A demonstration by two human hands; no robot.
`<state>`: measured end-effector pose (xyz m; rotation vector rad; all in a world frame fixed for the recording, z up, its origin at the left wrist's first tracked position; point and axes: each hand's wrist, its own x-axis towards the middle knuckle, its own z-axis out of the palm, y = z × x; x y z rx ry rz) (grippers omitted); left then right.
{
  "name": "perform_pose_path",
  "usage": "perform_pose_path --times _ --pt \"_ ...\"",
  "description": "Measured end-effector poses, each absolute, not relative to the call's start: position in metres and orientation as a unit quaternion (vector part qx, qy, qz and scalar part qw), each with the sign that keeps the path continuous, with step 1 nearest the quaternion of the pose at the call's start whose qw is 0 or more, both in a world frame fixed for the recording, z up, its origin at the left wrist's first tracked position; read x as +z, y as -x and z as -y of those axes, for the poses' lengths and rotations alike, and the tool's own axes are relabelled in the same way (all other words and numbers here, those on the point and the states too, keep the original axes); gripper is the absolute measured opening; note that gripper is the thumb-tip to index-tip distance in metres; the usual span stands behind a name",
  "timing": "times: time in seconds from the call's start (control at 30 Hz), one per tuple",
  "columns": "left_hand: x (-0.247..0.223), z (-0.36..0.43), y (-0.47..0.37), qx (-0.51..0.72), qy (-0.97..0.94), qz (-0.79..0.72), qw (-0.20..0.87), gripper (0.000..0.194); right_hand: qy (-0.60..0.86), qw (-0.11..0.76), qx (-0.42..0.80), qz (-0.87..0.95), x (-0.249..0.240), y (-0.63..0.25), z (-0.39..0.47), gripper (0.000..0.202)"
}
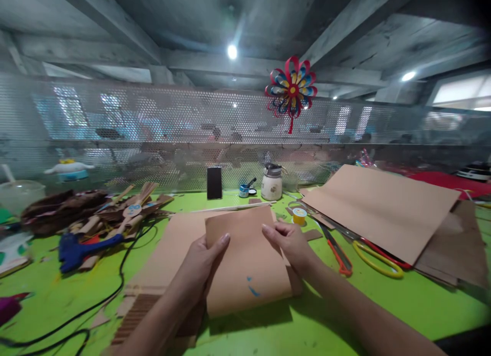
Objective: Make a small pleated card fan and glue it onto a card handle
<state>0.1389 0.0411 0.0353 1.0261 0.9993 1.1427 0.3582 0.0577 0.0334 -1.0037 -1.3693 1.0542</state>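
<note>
A tan piece of cardboard (245,259) with small blue paint marks is held up in front of me, tilted, its lower part bent toward me. My left hand (205,256) grips its left edge, thumb on the front face and fingers behind. At the right edge my right hand (287,241) pinches it the same way. Beneath and to the left lies a larger cardboard sheet (176,243) on the green table (322,320). Corrugated cardboard (134,320) shows under my left forearm.
Left: a blue glue gun (79,251) with a black cord (121,269), and a pile of cardboard scraps (134,207). Right: an orange cutter (339,256), yellow-handled scissors (378,261), a tape roll (299,215), large cardboard sheets (383,207). Behind: a phone (214,183), paint jar (244,191), white bottle (271,184), perforated screen (172,115).
</note>
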Motion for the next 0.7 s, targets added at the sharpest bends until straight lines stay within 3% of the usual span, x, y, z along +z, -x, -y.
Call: perform_pose_path --times 0.2,0.7 --pt "0.0364 -0.0378 -0.1398 0.502 -0.441 -0.443 0.597 0.056 0.416 0.540 0.471 0.560 0.0323 -0.3549 -0.0563 0.058" --pt "0.0327 -0.0409 -0.1380 0.495 -0.430 -0.443 0.611 0.068 0.406 0.543 0.457 0.576 0.0276 -0.3584 -0.0585 0.051"
